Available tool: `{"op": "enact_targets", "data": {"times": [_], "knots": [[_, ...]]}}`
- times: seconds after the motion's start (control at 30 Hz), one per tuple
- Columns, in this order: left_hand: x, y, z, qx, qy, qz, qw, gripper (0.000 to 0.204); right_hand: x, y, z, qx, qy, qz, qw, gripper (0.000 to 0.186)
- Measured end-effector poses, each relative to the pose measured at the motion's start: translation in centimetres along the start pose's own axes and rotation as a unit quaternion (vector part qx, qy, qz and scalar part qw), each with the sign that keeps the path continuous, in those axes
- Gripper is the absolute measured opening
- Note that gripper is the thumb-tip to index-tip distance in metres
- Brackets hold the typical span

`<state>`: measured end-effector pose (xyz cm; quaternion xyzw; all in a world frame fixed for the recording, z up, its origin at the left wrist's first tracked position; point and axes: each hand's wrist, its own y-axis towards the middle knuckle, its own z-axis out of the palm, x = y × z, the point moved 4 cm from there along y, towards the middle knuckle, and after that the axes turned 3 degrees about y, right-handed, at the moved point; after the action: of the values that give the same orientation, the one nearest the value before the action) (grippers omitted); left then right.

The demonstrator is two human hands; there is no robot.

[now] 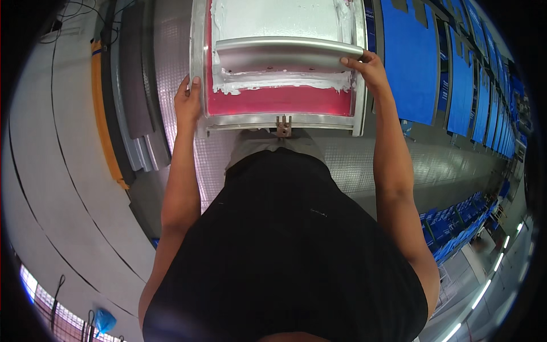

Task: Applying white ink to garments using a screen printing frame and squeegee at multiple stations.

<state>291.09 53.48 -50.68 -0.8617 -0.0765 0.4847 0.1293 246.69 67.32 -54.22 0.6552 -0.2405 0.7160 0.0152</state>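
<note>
A metal-framed screen [279,104] with a pink mesh lies in front of my body, spread with white paste [285,16] that has ragged edges. Across it rests a long silver metal bar [265,51], shaped like a trough. My right hand [364,69] grips the bar's right end, thumb on its face. My left hand [187,97] holds the screen's left frame edge, thumb up and fingers closed at the side. A small brass-coloured clamp [284,126] sits at the middle of the near frame edge.
Rows of blue flat panels [413,62] line the right, with more [456,222] lower down. Long grey boards [134,74] and an orange strip [105,108] lie at the left beside a pale surface [68,171] with black cords. A blue bag [104,320] is at lower left.
</note>
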Motion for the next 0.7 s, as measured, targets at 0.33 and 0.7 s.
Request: {"op": "enact_targets", "data": {"times": [0.33, 0.7], "knots": [[2.0, 0.0, 0.0, 0.022, 0.025, -0.001, 0.999, 0.065, -0.9, -1.1, 0.2, -0.015, -0.004, 0.04, 0.999, 0.041], [1.5, 0.1, -0.5, -0.03, 0.161, 0.105, 0.981, 0.066, 0.0, -2.0, 0.0, -0.001, -0.076, 0.049, 0.996, 0.043]]}}
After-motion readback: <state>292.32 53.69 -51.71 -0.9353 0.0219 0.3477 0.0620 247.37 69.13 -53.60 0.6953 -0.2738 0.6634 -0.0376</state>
